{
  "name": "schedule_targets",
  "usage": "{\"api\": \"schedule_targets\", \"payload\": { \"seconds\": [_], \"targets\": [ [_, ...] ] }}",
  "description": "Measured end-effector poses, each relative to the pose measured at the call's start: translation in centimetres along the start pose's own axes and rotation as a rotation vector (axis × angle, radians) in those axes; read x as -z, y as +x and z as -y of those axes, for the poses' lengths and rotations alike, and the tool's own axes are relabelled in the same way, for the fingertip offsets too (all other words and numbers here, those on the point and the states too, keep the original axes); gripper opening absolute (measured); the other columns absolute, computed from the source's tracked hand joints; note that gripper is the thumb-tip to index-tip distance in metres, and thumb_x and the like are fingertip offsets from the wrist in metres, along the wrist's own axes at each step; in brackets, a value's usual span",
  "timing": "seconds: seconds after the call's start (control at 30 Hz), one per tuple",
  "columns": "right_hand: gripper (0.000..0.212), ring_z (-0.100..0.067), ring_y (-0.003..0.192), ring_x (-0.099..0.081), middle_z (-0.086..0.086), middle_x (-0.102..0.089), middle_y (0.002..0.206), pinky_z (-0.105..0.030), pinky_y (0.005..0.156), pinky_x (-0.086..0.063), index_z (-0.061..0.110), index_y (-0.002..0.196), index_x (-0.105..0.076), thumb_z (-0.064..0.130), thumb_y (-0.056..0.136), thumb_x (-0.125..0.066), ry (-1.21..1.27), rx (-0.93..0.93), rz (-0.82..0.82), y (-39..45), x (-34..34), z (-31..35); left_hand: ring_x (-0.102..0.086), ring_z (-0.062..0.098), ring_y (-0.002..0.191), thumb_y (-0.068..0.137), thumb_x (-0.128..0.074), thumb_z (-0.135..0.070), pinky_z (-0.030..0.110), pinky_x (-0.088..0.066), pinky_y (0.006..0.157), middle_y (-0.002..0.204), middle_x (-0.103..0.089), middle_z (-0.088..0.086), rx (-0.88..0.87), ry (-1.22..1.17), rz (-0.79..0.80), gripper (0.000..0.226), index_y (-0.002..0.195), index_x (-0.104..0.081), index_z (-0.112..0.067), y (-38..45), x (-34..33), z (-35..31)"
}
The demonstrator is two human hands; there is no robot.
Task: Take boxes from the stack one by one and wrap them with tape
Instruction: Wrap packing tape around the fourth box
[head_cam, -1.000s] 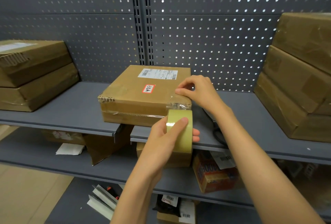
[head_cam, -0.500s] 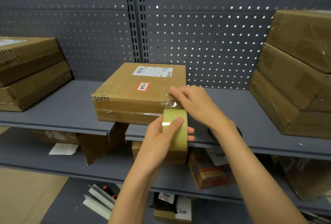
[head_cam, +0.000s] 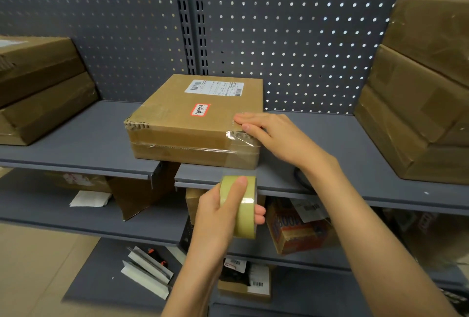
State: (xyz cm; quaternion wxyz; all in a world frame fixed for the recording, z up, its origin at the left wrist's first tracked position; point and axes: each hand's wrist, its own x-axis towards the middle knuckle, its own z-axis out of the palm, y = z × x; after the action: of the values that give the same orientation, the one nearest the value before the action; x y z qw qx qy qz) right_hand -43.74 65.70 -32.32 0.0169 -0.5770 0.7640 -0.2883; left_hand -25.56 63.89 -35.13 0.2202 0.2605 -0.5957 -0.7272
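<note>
The box (head_cam: 195, 124) being wrapped lies flat on the grey shelf (head_cam: 76, 139), with its front face close to the shelf's front lip. The right hand (head_cam: 274, 134) rests flat on the box's near right corner, fingers straight, pressing the end of a clear strip of tape down over the top edge. The left hand (head_cam: 223, 212) is below and in front of that corner, fingers and thumb curled round the tape roll (head_cam: 241, 205), and the strip runs taut from the roll up to the corner.

What could go wrong: if the left hand pulls harder than the right hand presses, I judge the stuck end could peel off the cardboard or drag the box forward over the lip. If the roll drifts sideways, the strip could crease or stick to itself. The box's front left edge looks frayed, with bare corrugation showing, so tape laid there may not hold well.

As for containers, every box in view is closed, so their contents cannot be told. Left of the box sit two stacked boxes (head_cam: 38, 88); right of it stands a taller stack (head_cam: 418, 101). Which stack supplies the task is not clear. Below the box, the lower shelves hold more cartons and a printed red packet (head_cam: 297, 233)
</note>
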Motion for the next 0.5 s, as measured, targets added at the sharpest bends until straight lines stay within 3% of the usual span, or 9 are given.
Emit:
{"api": "schedule_targets", "payload": {
  "seconds": [0.2, 0.3, 0.4, 0.5],
  "targets": [
    [0.035, -0.009, 0.136, -0.037, 0.002, -0.048, 0.142, -0.01, 0.103, -0.02, 0.012, 0.136, -0.052, 0.018, 0.103, -0.041, 0.012, -0.026, -0.023, -0.1, -0.2, 0.4, -0.067, 0.019, 0.051, 0.093, -0.058, -0.027, 0.028, -0.055, 0.053, 0.066, -0.07, 0.008, -0.025, 0.089, -0.093, 0.016, 0.1, -0.054, -0.013, 0.2, 0.1, 0.2],
    [0.035, -0.01, 0.136, -0.038, 0.001, -0.049, 0.142, -0.01, 0.103, -0.02, 0.011, 0.135, -0.052, 0.017, 0.103, -0.041, 0.016, -0.029, -0.023, -0.2, -0.2, 0.6, -0.068, 0.023, 0.052, 0.088, -0.066, -0.02, 0.03, -0.056, 0.05, 0.087, -0.069, 0.007, -0.057, 0.04, -0.19, 0.037, 0.113, -0.039, -0.024, 0.0, 0.2, 0.3],
    [0.035, -0.01, 0.136, -0.037, 0.001, -0.049, 0.142, -0.009, 0.102, -0.02, 0.011, 0.135, -0.052, 0.016, 0.102, -0.041, 0.024, -0.041, -0.037, -0.3, -0.3, 0.8, -0.068, 0.022, 0.053, 0.087, -0.067, -0.013, 0.024, -0.051, 0.046, 0.073, -0.068, -0.002, -0.146, 0.072, -0.214, 0.042, 0.116, -0.041, -0.028, 0.1, 0.2, 0.0],
    [0.035, -0.01, 0.136, -0.038, 0.0, -0.049, 0.142, -0.013, 0.104, -0.021, 0.01, 0.134, -0.053, 0.016, 0.102, -0.042, 0.036, -0.051, -0.049, -0.4, -0.4, 1.0, -0.066, 0.019, 0.049, 0.087, -0.067, -0.015, 0.03, -0.053, 0.046, 0.056, -0.062, -0.007, -0.131, 0.097, -0.225, 0.031, 0.112, -0.049, -0.021, 0.5, 0.3, -0.3]
  ]
}}
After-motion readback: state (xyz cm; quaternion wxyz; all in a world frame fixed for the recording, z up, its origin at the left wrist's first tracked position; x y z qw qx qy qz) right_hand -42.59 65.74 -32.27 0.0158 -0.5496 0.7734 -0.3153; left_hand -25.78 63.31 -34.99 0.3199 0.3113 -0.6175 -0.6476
